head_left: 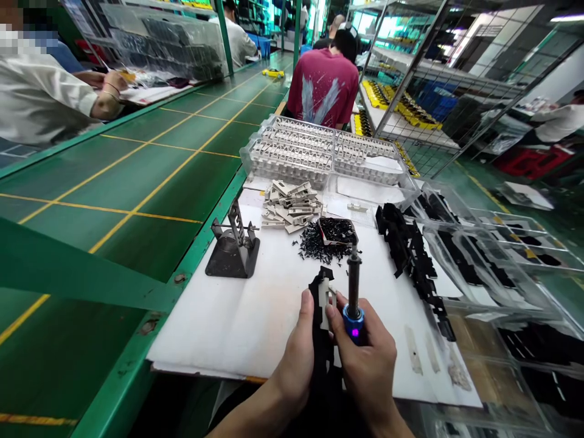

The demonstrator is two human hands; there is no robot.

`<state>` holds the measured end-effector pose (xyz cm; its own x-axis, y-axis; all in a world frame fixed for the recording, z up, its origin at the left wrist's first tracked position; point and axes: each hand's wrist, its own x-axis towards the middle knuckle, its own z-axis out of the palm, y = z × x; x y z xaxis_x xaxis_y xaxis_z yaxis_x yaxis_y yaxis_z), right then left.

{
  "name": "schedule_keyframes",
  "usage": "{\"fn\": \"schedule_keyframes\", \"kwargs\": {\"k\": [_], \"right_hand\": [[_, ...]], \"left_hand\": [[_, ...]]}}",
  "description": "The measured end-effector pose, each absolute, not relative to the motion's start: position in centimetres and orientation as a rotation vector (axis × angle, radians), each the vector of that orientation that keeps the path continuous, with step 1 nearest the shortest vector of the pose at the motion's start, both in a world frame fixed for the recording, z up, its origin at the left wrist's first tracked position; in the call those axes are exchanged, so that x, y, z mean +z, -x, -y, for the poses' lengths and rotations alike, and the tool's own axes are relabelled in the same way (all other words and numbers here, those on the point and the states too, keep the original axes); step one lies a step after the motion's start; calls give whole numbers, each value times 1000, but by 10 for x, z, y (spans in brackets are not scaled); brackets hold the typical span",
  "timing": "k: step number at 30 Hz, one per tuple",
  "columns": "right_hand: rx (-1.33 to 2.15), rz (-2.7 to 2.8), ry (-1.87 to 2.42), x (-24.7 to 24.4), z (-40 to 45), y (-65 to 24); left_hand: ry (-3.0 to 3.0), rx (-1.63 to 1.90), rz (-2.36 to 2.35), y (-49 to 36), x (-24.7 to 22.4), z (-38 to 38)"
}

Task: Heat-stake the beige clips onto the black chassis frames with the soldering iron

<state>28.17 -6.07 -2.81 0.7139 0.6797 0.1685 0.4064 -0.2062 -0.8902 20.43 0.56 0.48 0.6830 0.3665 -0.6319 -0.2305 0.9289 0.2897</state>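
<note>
My left hand is closed around a long black plastic part, held upright above the near edge of the white work board. A small light grey plastic piece lies against the upper end of that part. In my right hand is a soldering iron with a blue collar and a lit purple light, its tip pointing up and away. The thumb and forefinger of the same hand touch the grey piece. Beyond the hands lie a heap of small black pieces and a pile of light grey clips.
A metal stand is on the board's left. Black plastic parts line its right side, beside clear trays. Filled trays stand at the back. A green conveyor runs along the left; a person in magenta sits ahead.
</note>
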Motion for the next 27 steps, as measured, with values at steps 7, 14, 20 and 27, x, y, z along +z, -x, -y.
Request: {"fn": "schedule_keyframes", "kwargs": {"k": [7, 14, 20, 27], "right_hand": [[362, 820, 1826, -32, 60, -276], [342, 700, 1685, -26, 59, -274], [605, 207, 1651, -6, 62, -270], [654, 169, 1712, -2, 76, -270]], "left_hand": [[-199, 286, -543, -192, 1, -11], [-194, 498, -638, -189, -2, -8], [-476, 518, -555, -187, -17, -11], [-719, 484, -672, -188, -10, -11]]}}
